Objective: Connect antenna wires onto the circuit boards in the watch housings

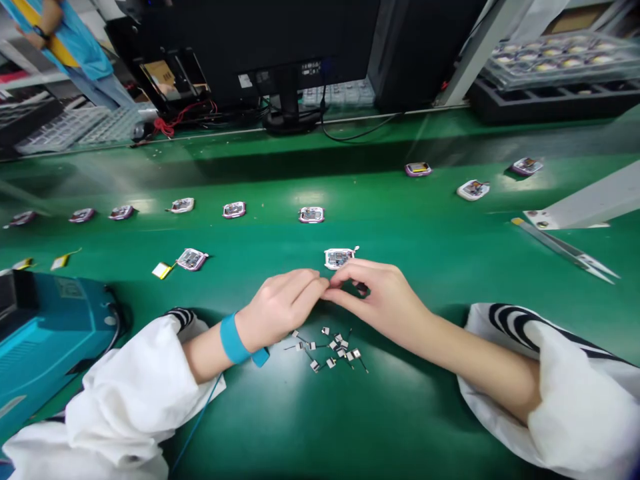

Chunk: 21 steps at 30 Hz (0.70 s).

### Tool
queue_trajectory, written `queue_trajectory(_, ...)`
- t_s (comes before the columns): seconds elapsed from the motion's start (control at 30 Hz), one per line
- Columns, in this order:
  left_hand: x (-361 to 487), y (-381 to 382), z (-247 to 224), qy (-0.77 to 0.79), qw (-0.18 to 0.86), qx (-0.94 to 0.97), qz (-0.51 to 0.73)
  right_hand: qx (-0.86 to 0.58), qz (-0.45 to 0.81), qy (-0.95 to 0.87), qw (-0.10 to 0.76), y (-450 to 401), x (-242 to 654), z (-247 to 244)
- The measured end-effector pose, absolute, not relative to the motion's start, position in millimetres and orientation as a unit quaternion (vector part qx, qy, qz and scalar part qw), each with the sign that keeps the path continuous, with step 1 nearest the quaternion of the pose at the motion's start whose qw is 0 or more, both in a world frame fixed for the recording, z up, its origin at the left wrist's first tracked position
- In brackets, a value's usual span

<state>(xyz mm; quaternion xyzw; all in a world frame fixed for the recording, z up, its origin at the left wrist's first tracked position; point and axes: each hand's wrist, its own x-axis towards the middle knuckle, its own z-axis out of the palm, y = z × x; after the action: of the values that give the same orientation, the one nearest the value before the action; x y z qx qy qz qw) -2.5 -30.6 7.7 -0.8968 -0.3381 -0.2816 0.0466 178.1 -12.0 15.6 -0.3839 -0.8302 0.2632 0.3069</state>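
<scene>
My left hand (289, 303) and my right hand (377, 287) meet at the fingertips over the green bench. Both are closed in a pinch, and whatever sits between the fingers is too small or too hidden to name. Just beyond the right fingers lies an open white device housing (338, 258) with a circuit board inside, partly covered by that hand. A loose group of small silvery parts with short dark leads (341, 347) is spread on the bench below my hands. A blue wrist strap (233, 339) with a cord is around my left wrist.
Several open device housings (311, 214) stand in a row farther back. One housing (192, 259) has a yellow-edged battery (162, 270) beside it. Tweezers (567, 248) lie right, near a metal post (595, 197). A teal machine (55, 347) occupies the left. A monitor (250, 40) and a person (80, 47) are behind.
</scene>
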Motion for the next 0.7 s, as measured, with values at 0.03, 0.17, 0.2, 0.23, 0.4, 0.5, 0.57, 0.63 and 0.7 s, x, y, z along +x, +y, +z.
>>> queue_trajectory(0.03,0,-31,8,-0.318,0.081,-0.902,-0.281,-0.389,0.265,-0.827,0.306,-14,177,14)
queue_trajectory(0.17,2,-29,8,-0.335,0.076,-0.892,-0.293,-0.392,0.260,-0.831,0.296,-12,180,8)
queue_trajectory(0.2,1,-28,7,-0.345,0.051,-0.887,-0.302,-0.391,0.253,-0.835,0.294,-11,181,7)
queue_trajectory(0.23,1,-26,7,-0.352,0.023,-0.882,-0.313,-0.387,0.242,-0.840,0.292,-10,182,7)
queue_trajectory(0.4,-1,-21,5,-0.358,-0.067,-0.871,-0.329,-0.337,0.157,-0.877,0.304,-4,183,4)
queue_trajectory(0.5,-1,-20,4,-0.361,-0.079,-0.875,-0.311,-0.314,0.110,-0.893,0.303,-2,184,0)
queue_trajectory(0.57,-2,-19,2,-0.366,-0.074,-0.879,-0.297,-0.305,0.092,-0.902,0.291,0,187,-1)
queue_trajectory(0.63,-1,-17,1,-0.368,-0.065,-0.882,-0.289,-0.298,0.095,-0.908,0.278,3,192,-1)
queue_trajectory(0.7,0,-12,2,-0.378,-0.064,-0.876,-0.291,-0.312,0.101,-0.904,0.272,10,200,1)
